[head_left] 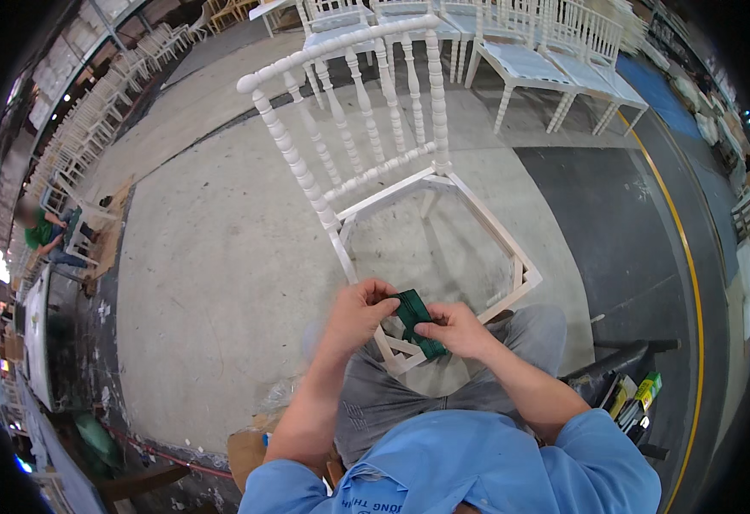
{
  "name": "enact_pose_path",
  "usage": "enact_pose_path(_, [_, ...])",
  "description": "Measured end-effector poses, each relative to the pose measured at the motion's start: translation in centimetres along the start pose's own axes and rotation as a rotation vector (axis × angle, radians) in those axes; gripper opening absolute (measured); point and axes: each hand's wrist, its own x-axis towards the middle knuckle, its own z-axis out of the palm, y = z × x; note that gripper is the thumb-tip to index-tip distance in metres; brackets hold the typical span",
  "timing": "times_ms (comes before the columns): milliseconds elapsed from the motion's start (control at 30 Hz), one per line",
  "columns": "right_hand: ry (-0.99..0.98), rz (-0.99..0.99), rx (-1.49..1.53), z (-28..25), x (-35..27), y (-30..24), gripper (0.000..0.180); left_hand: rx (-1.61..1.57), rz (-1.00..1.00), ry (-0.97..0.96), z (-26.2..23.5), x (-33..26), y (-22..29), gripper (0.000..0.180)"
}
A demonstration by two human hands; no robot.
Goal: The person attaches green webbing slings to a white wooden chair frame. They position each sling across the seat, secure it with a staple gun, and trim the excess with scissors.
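Both hands pinch one dark green strip [415, 322] over a white chair frame [384, 175].
The left hand's [362, 313] thumb and fingers are closed on the strip's upper end, the right hand's [459, 331] on its lower part; the strip is in front of the person's lap, above the nearest corner of the single open seat frame [486, 211]. Two posts and five spindles [364, 113] form the chair's back; one co-worker [49, 230] sits far left.
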Motion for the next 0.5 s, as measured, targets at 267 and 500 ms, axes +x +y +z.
enact_pose_path(267, [0.135, -0.054, -0.163, -0.8, 2.5, 0.1, 0.019, -0.298, -0.146, 0.084, 1.8, 0.0, -4.3, 0.019])
enact_pose_path(500, [0.219, -0.381, -0.27, 0.2, 4.0, 0.4, 0.013, -0.465, -0.18, 0.149, 1.9, 1.0, -5.4, 0.024])
